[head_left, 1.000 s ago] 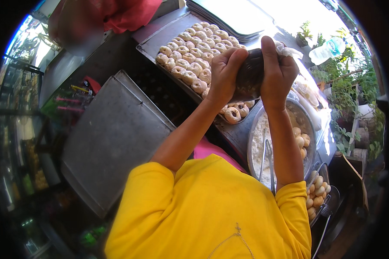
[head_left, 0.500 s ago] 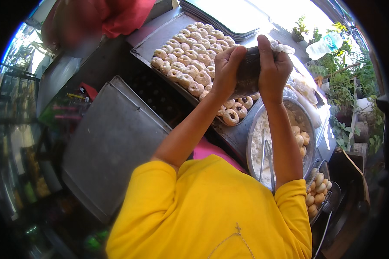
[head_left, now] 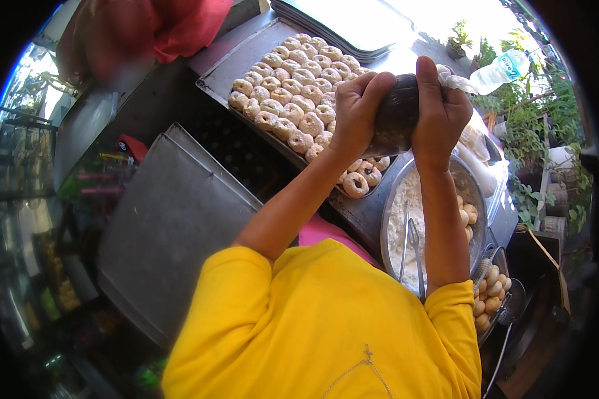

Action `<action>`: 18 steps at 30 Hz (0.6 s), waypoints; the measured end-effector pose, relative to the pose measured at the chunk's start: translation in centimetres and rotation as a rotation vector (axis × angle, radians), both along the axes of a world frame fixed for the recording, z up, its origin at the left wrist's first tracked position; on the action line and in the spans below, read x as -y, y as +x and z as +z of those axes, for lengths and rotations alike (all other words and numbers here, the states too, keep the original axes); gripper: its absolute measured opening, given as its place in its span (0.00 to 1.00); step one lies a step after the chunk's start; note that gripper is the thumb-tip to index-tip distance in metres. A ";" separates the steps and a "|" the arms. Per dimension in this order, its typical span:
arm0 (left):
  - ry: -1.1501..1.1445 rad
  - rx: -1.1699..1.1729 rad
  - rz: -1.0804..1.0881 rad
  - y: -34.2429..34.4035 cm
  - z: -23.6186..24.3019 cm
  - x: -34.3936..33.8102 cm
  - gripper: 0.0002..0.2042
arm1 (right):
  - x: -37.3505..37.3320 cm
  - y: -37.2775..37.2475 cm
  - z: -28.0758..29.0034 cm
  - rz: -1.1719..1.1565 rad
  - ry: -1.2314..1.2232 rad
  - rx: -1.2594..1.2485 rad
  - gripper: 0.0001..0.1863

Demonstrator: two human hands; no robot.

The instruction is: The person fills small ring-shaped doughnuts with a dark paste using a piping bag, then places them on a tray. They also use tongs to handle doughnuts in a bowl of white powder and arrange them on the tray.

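Note:
Between both hands, over the near right corner of a metal tray [head_left: 221, 66], is a clear plastic bag of dark filling [head_left: 396, 116]. My left hand [head_left: 354, 120] is closed round its left side, thumb on top. My right hand [head_left: 440, 123] grips the other side, and a pale twisted end of the bag sticks out by its fingers. The bag's lower tip is hidden. Rows of powdered round buns [head_left: 293, 90] with dimpled tops cover the tray. Beneath my hands, a few nearest buns [head_left: 356, 184] show dark filling in their holes.
A steel bowl [head_left: 385, 219] of white powder holds round buns and metal tongs [head_left: 416, 246]. Nearer me on the right is a wire basket [head_left: 491, 296] of golden dough balls. Stacked dark trays [head_left: 173, 226] lie left. A plastic bottle [head_left: 502, 72] and plants are far right; red cloth [head_left: 190, 30] hangs far left.
Both hands have shifted slightly to the right with the bag, and it has tilted so more of its rounded dark side shows. The buns on the tray look unchanged.

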State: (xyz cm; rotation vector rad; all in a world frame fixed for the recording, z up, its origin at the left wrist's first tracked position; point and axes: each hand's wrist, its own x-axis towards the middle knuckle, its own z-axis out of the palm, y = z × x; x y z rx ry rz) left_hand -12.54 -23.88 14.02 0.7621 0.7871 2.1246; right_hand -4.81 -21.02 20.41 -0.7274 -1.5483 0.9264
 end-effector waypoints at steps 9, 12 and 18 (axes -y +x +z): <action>0.026 -0.061 0.020 0.2 1.6 -0.8 0.17 | -0.4 0.2 0.8 -0.028 0.002 -0.054 0.14; 0.053 -0.061 -0.027 0.0 2.2 -1.9 0.17 | -1.7 0.1 1.5 -0.060 -0.015 -0.134 0.13; 0.072 -0.042 -0.052 -0.6 1.1 -3.9 0.18 | -3.4 -0.7 0.5 -0.059 -0.019 -0.123 0.14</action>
